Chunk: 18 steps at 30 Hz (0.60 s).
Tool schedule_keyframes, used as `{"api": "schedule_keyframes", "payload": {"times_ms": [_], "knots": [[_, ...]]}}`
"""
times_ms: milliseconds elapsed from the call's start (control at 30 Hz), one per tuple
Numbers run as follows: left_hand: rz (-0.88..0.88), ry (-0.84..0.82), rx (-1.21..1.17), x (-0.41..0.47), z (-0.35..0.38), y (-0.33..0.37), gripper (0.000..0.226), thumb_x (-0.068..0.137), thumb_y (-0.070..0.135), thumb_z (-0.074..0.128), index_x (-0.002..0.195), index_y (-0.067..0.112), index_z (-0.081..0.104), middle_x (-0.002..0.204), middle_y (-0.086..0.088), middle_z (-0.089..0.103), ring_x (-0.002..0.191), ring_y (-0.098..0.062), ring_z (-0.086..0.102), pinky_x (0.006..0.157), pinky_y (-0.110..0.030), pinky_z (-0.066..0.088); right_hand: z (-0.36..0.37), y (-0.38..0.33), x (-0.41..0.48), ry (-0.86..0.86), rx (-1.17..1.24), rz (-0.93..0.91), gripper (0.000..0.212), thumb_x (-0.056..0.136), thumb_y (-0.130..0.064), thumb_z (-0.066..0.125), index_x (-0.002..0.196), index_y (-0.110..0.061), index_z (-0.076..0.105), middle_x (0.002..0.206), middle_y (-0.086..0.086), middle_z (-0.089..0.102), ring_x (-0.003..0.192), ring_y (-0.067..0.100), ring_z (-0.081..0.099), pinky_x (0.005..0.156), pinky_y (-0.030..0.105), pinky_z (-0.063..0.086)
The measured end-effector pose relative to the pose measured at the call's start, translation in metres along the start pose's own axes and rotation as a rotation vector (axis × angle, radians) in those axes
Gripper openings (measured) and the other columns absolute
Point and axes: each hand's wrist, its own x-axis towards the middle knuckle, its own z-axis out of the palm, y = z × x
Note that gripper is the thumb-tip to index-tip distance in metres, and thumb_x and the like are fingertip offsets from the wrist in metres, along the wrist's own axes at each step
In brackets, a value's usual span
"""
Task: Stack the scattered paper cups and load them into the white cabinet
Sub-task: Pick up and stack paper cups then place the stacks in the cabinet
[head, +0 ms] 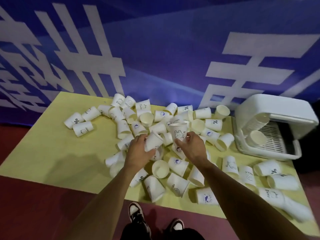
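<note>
most of the job looks undone: dozens of paper cups (177, 184) lie tipped every way on the yellow mat (52, 153), from near edge to far. mid-pile, the left hand (138, 151) grips a tilted cup (153, 141), its long axis leaning up and right. the right hand (193, 147) pinches a rabbit-print cup (178, 132) upright, mouth up. far right, the white cabinet (270, 106) stands open with one stack (258, 122) lying inside.

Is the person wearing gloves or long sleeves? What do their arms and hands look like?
No gloves and no long sleeves. The left hand and right hand are bare. The left arm and right arm are bare too, right to the picture's edge. I can see no watch, ring or bracelet.
</note>
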Motion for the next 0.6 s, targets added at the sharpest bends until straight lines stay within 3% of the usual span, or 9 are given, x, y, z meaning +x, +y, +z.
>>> {"api": "schedule_keyframes", "payload": {"times_ms": [233, 333, 467, 600], "knots": [[0.083, -0.084, 0.041, 0.029, 0.029, 0.036, 0.058, 0.077, 0.038, 0.077, 0.126, 0.018, 0.053, 0.114, -0.003, 0.058, 0.104, -0.022, 0.055, 0.088, -0.039, 0.05, -0.043, 0.043, 0.011, 0.067, 0.058, 0.057, 0.057, 0.074, -0.049, 0.074, 0.117, -0.014, 0.061, 0.112, 0.003, 0.064, 0.095, 0.015, 0.059, 0.077, 0.028, 0.046], [0.138, -0.139, 0.039, 0.049, 0.05, 0.05, 0.06, 0.076, 0.04, 0.077, 0.126, 0.017, 0.053, 0.114, -0.003, 0.059, 0.105, -0.024, 0.056, 0.088, -0.04, 0.051, -0.061, 0.06, 0.011, 0.117, 0.089, 0.102, 0.05, 0.076, -0.042, 0.076, 0.112, -0.013, 0.059, 0.105, 0.001, 0.064, 0.095, 0.018, 0.06, 0.079, 0.033, 0.049], [0.206, -0.222, 0.026, 0.066, 0.082, 0.083, 0.063, 0.077, 0.042, 0.077, 0.129, 0.017, 0.051, 0.12, -0.004, 0.06, 0.109, -0.024, 0.057, 0.091, -0.04, 0.051, -0.09, 0.087, 0.011, 0.206, 0.112, 0.159, 0.051, 0.078, -0.036, 0.078, 0.116, -0.012, 0.055, 0.099, -0.002, 0.063, 0.088, 0.017, 0.06, 0.072, 0.029, 0.043], [0.273, -0.284, 0.033, 0.073, 0.111, 0.12, 0.069, 0.077, 0.044, 0.076, 0.134, 0.017, 0.049, 0.123, -0.003, 0.058, 0.111, -0.021, 0.056, 0.093, -0.035, 0.048, -0.121, 0.115, 0.021, 0.273, 0.112, 0.179, 0.057, 0.074, -0.04, 0.079, 0.119, -0.02, 0.05, 0.099, -0.005, 0.063, 0.09, 0.016, 0.063, 0.076, 0.037, 0.054]]}}
